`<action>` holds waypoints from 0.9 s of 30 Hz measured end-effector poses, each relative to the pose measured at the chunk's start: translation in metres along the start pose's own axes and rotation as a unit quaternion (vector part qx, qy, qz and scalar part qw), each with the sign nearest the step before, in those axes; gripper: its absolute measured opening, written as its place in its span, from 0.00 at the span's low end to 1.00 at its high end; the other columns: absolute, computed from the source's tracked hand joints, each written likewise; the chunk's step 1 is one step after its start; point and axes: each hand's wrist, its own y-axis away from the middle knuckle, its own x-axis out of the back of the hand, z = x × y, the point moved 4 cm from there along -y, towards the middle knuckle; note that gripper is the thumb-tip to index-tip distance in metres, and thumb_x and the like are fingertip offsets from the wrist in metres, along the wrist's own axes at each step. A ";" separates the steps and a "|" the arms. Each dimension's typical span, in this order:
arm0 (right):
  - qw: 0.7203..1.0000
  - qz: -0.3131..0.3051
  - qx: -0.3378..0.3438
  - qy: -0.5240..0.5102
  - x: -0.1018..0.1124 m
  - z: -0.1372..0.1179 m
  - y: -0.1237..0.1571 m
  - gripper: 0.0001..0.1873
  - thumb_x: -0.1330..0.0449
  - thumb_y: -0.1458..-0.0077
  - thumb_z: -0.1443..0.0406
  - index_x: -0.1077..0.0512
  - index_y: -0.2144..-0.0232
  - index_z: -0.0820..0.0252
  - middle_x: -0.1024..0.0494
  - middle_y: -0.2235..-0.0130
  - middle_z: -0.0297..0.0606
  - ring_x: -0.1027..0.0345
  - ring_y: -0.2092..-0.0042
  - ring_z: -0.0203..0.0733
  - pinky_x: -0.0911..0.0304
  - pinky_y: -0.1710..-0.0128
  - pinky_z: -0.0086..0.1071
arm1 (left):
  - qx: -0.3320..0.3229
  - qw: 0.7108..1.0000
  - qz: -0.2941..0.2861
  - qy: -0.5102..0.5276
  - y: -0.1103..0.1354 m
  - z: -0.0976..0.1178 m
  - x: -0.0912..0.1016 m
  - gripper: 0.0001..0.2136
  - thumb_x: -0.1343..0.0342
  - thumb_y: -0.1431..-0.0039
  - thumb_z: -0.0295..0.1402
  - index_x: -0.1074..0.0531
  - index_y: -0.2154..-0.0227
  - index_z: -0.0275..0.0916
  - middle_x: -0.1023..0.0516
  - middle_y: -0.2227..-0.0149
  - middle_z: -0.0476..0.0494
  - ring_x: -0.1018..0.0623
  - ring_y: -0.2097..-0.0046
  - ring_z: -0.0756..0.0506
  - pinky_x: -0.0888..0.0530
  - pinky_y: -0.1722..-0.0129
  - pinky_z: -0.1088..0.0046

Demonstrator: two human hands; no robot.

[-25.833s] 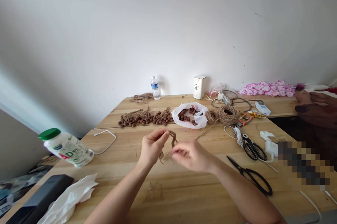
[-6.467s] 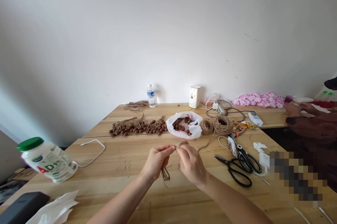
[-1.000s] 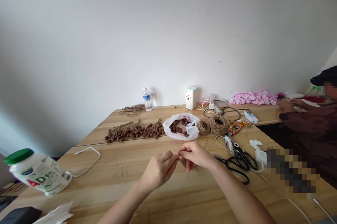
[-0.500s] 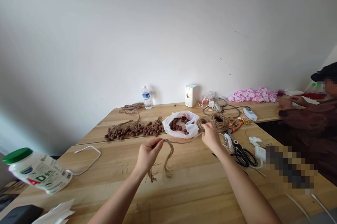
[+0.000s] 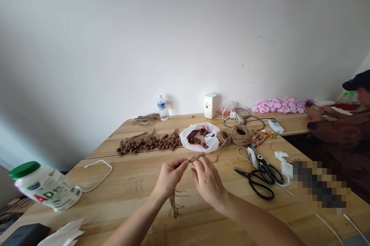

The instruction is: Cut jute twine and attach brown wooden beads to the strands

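My left hand [image 5: 170, 177] pinches a small bundle of jute twine [image 5: 197, 157] above the wooden table [image 5: 130, 176]. Frayed ends of the bundle [image 5: 174, 204] hang below that hand. My right hand [image 5: 207, 181] is closed on the same twine just to the right, fingertips nearly touching the left hand's. A strand runs from the bundle back toward the small twine coil [image 5: 223, 137].
Behind the hands lie a white bag of brown beads [image 5: 199, 140], a row of beaded twine pieces [image 5: 148, 143] and a larger twine coil [image 5: 241, 134]. Black scissors [image 5: 256, 184] and pliers [image 5: 258, 138] lie right. A white bottle [image 5: 46, 189] lies left. Another person [image 5: 341, 130] sits at far right.
My right hand came back from the twine coil to the bundle and closed on it beside the left hand. The loop of twine that hung from the left hand is now drawn up short.
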 end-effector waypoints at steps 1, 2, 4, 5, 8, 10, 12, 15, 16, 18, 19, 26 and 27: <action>1.000 0.019 0.003 0.006 0.001 0.001 -0.001 0.07 0.49 0.43 0.73 0.33 0.64 0.62 0.30 0.65 0.44 0.34 0.62 0.46 0.34 0.62 0.38 | 0.014 1.000 -0.005 0.019 0.001 -0.001 -0.001 0.17 0.39 0.54 0.46 0.26 0.76 0.33 0.46 0.88 0.58 0.49 0.83 0.57 0.53 0.84 0.79; 0.999 0.036 0.006 0.012 0.003 0.001 -0.002 0.07 0.49 0.42 0.73 0.32 0.65 0.62 0.31 0.65 0.43 0.35 0.62 0.45 0.35 0.61 0.38 | 0.027 0.999 -0.012 0.040 0.001 -0.001 -0.002 0.17 0.38 0.55 0.46 0.27 0.76 0.33 0.48 0.88 0.59 0.51 0.83 0.57 0.54 0.84 0.79; 0.998 0.058 0.014 0.027 0.007 0.000 -0.004 0.05 0.48 0.41 0.71 0.32 0.66 0.62 0.31 0.65 0.43 0.35 0.61 0.46 0.36 0.59 0.39 | 0.054 0.994 -0.027 0.086 0.001 -0.003 -0.005 0.17 0.37 0.57 0.45 0.29 0.77 0.34 0.49 0.88 0.60 0.52 0.83 0.57 0.55 0.84 0.79; 0.997 0.066 0.015 0.035 0.009 0.000 -0.005 0.05 0.47 0.41 0.71 0.32 0.66 0.62 0.30 0.65 0.44 0.35 0.60 0.46 0.36 0.58 0.40 | 0.070 0.991 -0.036 0.111 0.001 -0.003 -0.006 0.16 0.36 0.58 0.44 0.29 0.77 0.34 0.49 0.87 0.60 0.53 0.83 0.57 0.56 0.84 0.79; 0.995 0.078 0.022 0.052 0.011 0.001 -0.007 0.05 0.47 0.41 0.71 0.31 0.67 0.62 0.29 0.65 0.44 0.36 0.59 0.47 0.37 0.58 0.41 | 0.121 0.975 -0.051 0.177 0.001 -0.007 -0.009 0.17 0.32 0.62 0.41 0.33 0.80 0.35 0.48 0.86 0.60 0.53 0.83 0.58 0.57 0.84 0.79; 0.995 0.077 0.035 0.047 0.011 0.002 -0.007 0.07 0.48 0.41 0.72 0.30 0.68 0.61 0.29 0.67 0.42 0.35 0.60 0.46 0.37 0.60 0.39 | 0.145 0.967 -0.054 0.203 0.000 -0.008 -0.009 0.18 0.31 0.64 0.40 0.35 0.81 0.36 0.49 0.85 0.60 0.54 0.83 0.58 0.58 0.84 0.79; 0.995 0.073 0.062 0.030 0.010 0.001 -0.006 0.09 0.49 0.40 0.72 0.29 0.67 0.61 0.28 0.68 0.42 0.34 0.62 0.44 0.36 0.62 0.38 | 0.152 0.964 -0.054 0.213 0.000 -0.009 -0.009 0.19 0.31 0.65 0.40 0.36 0.82 0.36 0.49 0.85 0.60 0.54 0.83 0.59 0.59 0.84 0.80; 0.993 0.071 0.094 -0.023 0.009 0.000 -0.005 0.11 0.52 0.39 0.73 0.30 0.61 0.62 0.26 0.67 0.43 0.32 0.64 0.43 0.34 0.63 0.36 | 0.140 0.968 -0.051 0.203 0.001 -0.008 -0.009 0.18 0.31 0.65 0.40 0.33 0.80 0.35 0.49 0.86 0.61 0.54 0.83 0.59 0.58 0.84 0.80; 0.991 0.070 0.099 -0.049 0.009 0.001 -0.005 0.12 0.52 0.39 0.73 0.31 0.57 0.64 0.26 0.66 0.44 0.31 0.63 0.43 0.34 0.63 0.35 | 0.133 0.971 -0.050 0.192 0.001 -0.008 -0.009 0.18 0.31 0.64 0.40 0.32 0.80 0.35 0.49 0.86 0.61 0.53 0.83 0.59 0.58 0.84 0.79; 0.987 0.064 0.119 -0.085 0.010 0.002 -0.006 0.15 0.53 0.38 0.73 0.35 0.51 0.68 0.25 0.63 0.47 0.30 0.62 0.42 0.32 0.63 0.34 | 0.114 0.979 -0.048 0.163 0.002 -0.007 -0.008 0.17 0.32 0.63 0.42 0.30 0.78 0.34 0.48 0.87 0.60 0.53 0.83 0.58 0.57 0.84 0.79; 0.985 0.057 0.140 -0.087 0.011 0.002 -0.006 0.15 0.53 0.38 0.73 0.35 0.50 0.69 0.25 0.61 0.48 0.29 0.62 0.43 0.32 0.62 0.35 | 0.104 0.983 -0.047 0.144 0.002 -0.006 -0.008 0.18 0.33 0.62 0.43 0.28 0.77 0.33 0.48 0.88 0.60 0.53 0.84 0.58 0.57 0.84 0.79; 0.985 -0.010 0.060 -0.161 0.022 0.012 -0.013 0.12 0.52 0.38 0.71 0.28 0.64 0.61 0.23 0.67 0.42 0.28 0.65 0.39 0.32 0.65 0.31 | 0.017 0.996 -0.084 0.017 0.005 0.004 -0.008 0.19 0.39 0.55 0.47 0.23 0.71 0.32 0.44 0.87 0.57 0.49 0.83 0.56 0.53 0.84 0.78; 0.979 -0.019 0.026 -0.201 0.024 0.015 -0.015 0.12 0.52 0.39 0.70 0.28 0.66 0.61 0.23 0.69 0.40 0.28 0.67 0.39 0.32 0.66 0.30 | -0.002 0.996 -0.092 -0.005 0.006 0.007 -0.009 0.18 0.40 0.53 0.46 0.23 0.71 0.33 0.41 0.85 0.55 0.47 0.83 0.56 0.51 0.83 0.78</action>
